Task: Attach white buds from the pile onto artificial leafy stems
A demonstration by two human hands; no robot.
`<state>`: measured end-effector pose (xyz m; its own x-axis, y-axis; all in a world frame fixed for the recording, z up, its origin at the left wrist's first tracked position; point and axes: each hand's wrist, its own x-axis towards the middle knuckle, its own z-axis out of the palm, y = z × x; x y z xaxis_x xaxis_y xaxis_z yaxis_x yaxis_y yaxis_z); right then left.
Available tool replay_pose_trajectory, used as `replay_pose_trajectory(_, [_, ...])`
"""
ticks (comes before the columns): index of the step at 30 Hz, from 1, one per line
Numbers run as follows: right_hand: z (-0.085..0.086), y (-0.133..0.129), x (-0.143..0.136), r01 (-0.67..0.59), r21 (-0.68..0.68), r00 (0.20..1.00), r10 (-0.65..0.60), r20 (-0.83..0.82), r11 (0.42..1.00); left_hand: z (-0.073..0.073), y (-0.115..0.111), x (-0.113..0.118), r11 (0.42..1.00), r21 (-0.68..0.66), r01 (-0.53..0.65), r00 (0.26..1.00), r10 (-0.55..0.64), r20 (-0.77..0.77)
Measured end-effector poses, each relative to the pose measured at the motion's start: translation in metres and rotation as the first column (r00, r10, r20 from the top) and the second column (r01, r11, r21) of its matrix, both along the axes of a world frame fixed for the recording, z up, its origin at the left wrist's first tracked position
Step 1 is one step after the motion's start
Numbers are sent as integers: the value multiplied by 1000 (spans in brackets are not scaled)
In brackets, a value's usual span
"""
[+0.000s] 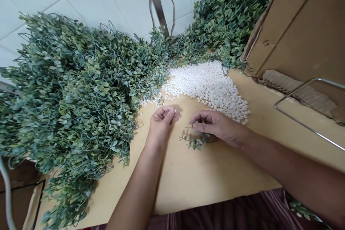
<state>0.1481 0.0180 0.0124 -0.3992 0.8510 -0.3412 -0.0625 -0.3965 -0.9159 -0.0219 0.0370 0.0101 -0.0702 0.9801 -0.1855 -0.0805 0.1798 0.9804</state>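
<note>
Thumb and fingers of my left hand [163, 118] pinch a small white piece [175, 110], too small to make out fully; it resembles those in the white heap. To its right, my right hand [211, 124] is closed on a sprig of artificial greenery [195, 141], whose leaves hang below the fingers over the tabletop. The two hands are apart. Just beyond them spreads a heap of small white pieces [207, 82] on the tan table surface [194, 179].
A large pile of artificial greenery [81, 97] covers the left side, with another greenery pile [229, 10] at the back right. A cardboard box [299, 28] stands at the right, near a bent metal wire frame [293, 95]. A strap [158, 5] leans against the tiled wall [88, 0].
</note>
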Motion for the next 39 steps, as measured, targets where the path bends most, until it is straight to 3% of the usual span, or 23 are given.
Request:
replay_pose_trajectory(2, [-4, -1, 1, -34, 18, 999, 34, 17, 999, 6, -22, 3, 994, -112, 5, 988, 12, 154])
replay_pose_trajectory(6, [-8, -4, 1, -188, 171, 978, 168, 126, 967, 5, -50, 9, 980, -193, -48, 958, 100, 268])
replay_pose_trajectory(12, [-4, -8, 3, -337, 331, 903, 204, 377, 882, -5, -52, 16, 972, -215, -96, 921, 168, 350])
replay_pose_trajectory(18, [-2, -6, 2, -231, 524, 941, 52, 334, 820, -6, -50, 18, 975, -207, -81, 941, 144, 307])
replay_pose_trajectory(30, [-8, -10, -4, -170, 645, 943, -68, 326, 745, -7, -49, 21, 974, -210, -82, 955, 137, 262])
replay_pose_trajectory(39, [-10, -13, -5, -119, 685, 937, -148, 318, 719, -7, -49, 22, 972, -219, -83, 958, 138, 250])
